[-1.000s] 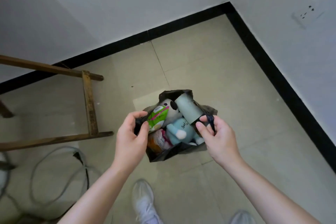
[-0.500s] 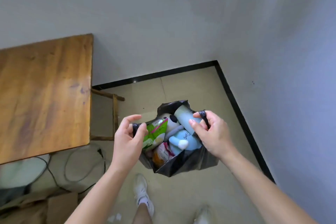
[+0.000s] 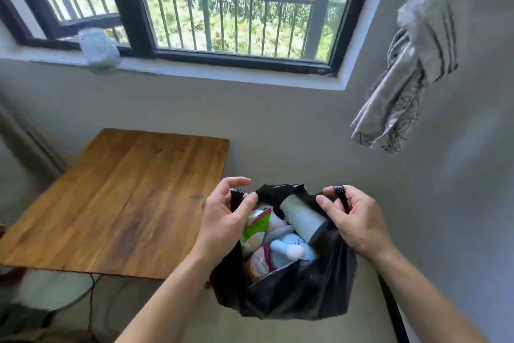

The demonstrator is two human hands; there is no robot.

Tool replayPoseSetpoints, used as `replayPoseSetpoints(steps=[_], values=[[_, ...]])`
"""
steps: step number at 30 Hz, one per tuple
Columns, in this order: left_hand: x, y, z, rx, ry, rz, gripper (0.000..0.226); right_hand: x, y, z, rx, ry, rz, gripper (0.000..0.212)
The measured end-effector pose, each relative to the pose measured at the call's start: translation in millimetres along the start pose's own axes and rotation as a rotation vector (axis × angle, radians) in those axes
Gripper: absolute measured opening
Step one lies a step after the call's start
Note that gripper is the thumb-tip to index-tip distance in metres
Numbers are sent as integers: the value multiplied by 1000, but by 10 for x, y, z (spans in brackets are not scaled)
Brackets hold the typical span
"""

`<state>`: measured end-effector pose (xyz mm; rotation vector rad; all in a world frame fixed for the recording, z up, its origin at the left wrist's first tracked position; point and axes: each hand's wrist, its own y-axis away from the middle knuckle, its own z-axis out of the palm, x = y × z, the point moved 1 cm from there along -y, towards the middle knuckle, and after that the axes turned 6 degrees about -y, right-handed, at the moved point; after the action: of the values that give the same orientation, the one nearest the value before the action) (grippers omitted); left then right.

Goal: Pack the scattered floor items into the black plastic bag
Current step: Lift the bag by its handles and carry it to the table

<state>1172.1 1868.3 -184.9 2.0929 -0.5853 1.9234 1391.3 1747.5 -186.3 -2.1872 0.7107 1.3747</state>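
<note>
Fingers point(image 3: 244, 200) of the left hand point(image 3: 222, 220) are pinching the left handle of the black bag point(image 3: 292, 295). The thumb and the first finger are pressing together on the plastic, and the other fingers are curling above it. Fingers point(image 3: 333, 192) of the right hand point(image 3: 358, 223) are pinching the right handle in the same way, with the black loop going over the first finger. Both hands are holding the bag up in the air, in front of the grey wall point(image 3: 292, 134), and its mouth is staying open between them.

Things are sitting inside the bag. A grey-green tube point(image 3: 301, 217) is leaning near the right hand, with its top poking up at the rim. A green packet point(image 3: 256, 224) is standing next to the left hand. A blue soft toy point(image 3: 289, 252) with a white round bit is lying in the middle, and a white and black soft toy point(image 3: 274, 217) is peeking out behind it. An orange and pink packet point(image 3: 258, 264) is lying at the near side.

A wooden desk point(image 3: 116, 203) is standing to the left of the bag. A window point(image 3: 222, 8) with bars outside is sitting above it. A grey cloth point(image 3: 411, 70) is hanging at the upper right.
</note>
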Motion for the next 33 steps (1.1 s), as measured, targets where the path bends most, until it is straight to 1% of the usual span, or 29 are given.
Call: replayPoseSetpoints(steps=[6,11,15,19,22,25,30,33], values=[[74,-751,-755,60,-55,79,17,-459,-787,826,-66,-42,-55,18],[64,-1344,-1291,172,-110,84,19,-769,-1458,1512,-154,-69,-90,17],[-14,-1867,-1701,277,-168,60,19,-980,-2069,2132,-252,-83,-153,17],[-208,-2475,-2063,403,-241,8,21,-1048,-2776,2829,-358,-118,-204,20],[-353,-2956,-2256,532,-238,-62,23,-1091,-3302,3315,-454,-121,-228,22],[-419,-3415,-2412,617,-244,-91,23,-1172,-3774,3718,-531,-91,-254,24],[-508,-4017,-2715,689,-311,-103,24,-1310,-4325,4188,-604,-78,-291,24],[-659,-4240,-2796,664,-352,-125,25,-1226,-4482,4351,-637,-51,-270,25]])
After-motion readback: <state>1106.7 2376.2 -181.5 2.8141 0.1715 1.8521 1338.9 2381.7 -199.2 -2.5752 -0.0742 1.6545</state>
